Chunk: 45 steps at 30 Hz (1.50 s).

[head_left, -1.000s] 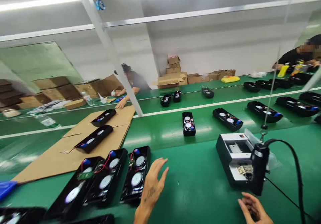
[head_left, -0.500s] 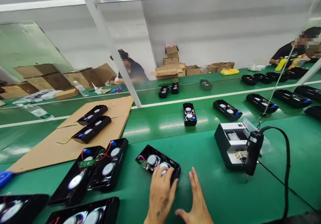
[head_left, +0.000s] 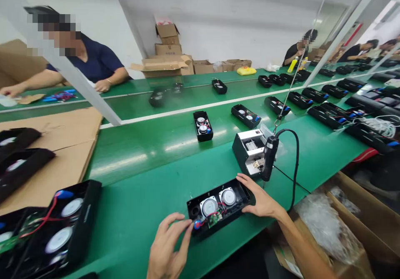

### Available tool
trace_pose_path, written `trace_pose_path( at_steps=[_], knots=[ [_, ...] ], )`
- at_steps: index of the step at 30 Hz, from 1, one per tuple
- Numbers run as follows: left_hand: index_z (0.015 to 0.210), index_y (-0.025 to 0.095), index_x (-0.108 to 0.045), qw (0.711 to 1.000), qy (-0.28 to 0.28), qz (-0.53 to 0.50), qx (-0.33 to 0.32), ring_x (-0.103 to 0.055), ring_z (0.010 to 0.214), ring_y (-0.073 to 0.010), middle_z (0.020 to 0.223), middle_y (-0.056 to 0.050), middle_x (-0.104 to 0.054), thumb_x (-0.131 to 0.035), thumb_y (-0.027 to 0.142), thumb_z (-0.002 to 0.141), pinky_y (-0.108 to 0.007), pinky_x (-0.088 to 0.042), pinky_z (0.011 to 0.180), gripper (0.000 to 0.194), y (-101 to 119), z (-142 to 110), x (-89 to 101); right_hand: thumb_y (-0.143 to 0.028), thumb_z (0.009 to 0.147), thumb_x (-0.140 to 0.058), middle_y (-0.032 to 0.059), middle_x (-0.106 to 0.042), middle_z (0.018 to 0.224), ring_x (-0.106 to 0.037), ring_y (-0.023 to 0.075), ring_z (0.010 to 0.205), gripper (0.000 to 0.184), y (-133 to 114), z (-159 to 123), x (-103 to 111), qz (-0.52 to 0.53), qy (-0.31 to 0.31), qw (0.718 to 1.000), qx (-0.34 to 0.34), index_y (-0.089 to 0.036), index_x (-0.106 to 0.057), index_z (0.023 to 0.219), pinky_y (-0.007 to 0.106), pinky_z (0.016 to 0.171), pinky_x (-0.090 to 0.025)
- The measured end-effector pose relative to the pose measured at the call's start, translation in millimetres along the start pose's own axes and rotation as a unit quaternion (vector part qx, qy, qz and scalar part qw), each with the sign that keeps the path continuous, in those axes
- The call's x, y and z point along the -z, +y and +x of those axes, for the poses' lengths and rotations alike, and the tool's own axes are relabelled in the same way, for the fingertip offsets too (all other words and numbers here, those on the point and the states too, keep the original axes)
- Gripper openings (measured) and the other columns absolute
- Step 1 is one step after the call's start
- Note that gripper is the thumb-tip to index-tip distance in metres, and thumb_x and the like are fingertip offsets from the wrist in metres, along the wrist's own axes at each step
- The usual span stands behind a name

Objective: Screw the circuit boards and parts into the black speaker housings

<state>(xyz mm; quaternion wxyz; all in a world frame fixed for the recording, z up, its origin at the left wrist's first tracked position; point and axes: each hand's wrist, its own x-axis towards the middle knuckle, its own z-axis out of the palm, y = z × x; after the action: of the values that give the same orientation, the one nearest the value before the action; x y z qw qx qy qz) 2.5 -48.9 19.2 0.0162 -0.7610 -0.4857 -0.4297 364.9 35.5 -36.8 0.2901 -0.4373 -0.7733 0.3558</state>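
Note:
A black speaker housing (head_left: pixel 215 231) lies open side up on the green bench before me, slightly tilted across the view. Inside it are two round silver-white speaker drivers (head_left: pixel 209 206), red wires, a small green circuit board (head_left: pixel 215 218) and a blue-wrapped part (head_left: pixel 197 224). My left hand (head_left: pixel 170 243) is at its left end, thumb and fingertips closed together on the housing's edge beside the blue part. At the other end my right hand (head_left: pixel 258 198) grips the housing, thumb on the near wall and fingers on the far one.
A black-and-silver machine (head_left: pixel 250 150) stands behind the housing, with a hanging electric screwdriver (head_left: pixel 270 156) and its cable beside it. More speaker housings (head_left: pixel 203 127) sit on the belt and at left. Cartons with plastic bags (head_left: pixel 328 225) are at lower right. A co-worker (head_left: pixel 93 58) sits opposite.
The housing has been turned round, its circuit-board end now nearer me. My right hand, free before, has taken hold of its right end; my left has moved to its left end. The view has swung right.

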Motion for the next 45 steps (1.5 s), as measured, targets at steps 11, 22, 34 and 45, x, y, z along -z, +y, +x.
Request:
trace_pose_path(
  at_steps=[11, 22, 34, 45],
  knots=[
    [0.111, 0.023, -0.073, 0.999, -0.014, -0.027, -0.022, -0.074, 0.112, -0.0221, 0.102, -0.004, -0.076, -0.070, 0.012, 0.100, -0.039, -0.064, 0.100, 0.016, 3.6, -1.6, -13.0, -0.004, 0.103, -0.060, 0.0061, -0.083, 0.097, -0.076, 0.0210, 0.087, 0.025, -83.4, 31.9, -77.6, -0.084, 0.205, 0.945, 0.239, -0.020, -0.070, 0.117, 0.039, 0.083, -0.057],
    [0.127, 0.023, -0.070, 0.980, -0.182, 0.062, -0.050, -0.044, 0.158, -0.0491, 0.153, -0.016, -0.063, -0.086, 0.020, 0.083, -0.073, -0.049, 0.121, 0.047, 8.4, -10.6, -52.5, 0.004, 0.094, -0.057, 0.0055, -0.087, 0.113, -0.075, 0.0208, 0.095, 0.041, -79.6, 32.2, -47.5, -0.197, -0.165, 0.944, 0.206, -0.019, -0.079, 0.120, 0.039, 0.091, -0.051],
    [0.117, 0.024, -0.076, 0.974, -0.215, 0.036, -0.067, -0.044, 0.158, -0.0492, 0.143, -0.005, -0.073, -0.072, 0.011, 0.085, -0.073, -0.045, 0.125, 0.036, 5.6, -8.6, -61.7, -0.005, 0.098, -0.059, 0.0053, -0.087, 0.104, -0.078, 0.0220, 0.093, 0.029, -85.6, 28.3, -49.7, -0.135, -0.161, 0.970, 0.122, -0.021, -0.082, 0.109, 0.037, 0.094, -0.054],
    [0.119, 0.023, -0.078, 0.972, -0.215, 0.022, -0.091, -0.042, 0.160, -0.0480, 0.136, -0.008, -0.076, -0.083, 0.017, 0.086, -0.073, -0.038, 0.129, 0.034, -9.8, -8.9, -66.7, -0.007, 0.092, -0.064, 0.0092, -0.083, 0.108, -0.072, 0.0248, 0.096, 0.026, -97.8, 20.5, -59.1, -0.310, -0.157, 0.924, 0.160, -0.018, -0.071, 0.114, 0.042, 0.098, -0.046]
  ],
)
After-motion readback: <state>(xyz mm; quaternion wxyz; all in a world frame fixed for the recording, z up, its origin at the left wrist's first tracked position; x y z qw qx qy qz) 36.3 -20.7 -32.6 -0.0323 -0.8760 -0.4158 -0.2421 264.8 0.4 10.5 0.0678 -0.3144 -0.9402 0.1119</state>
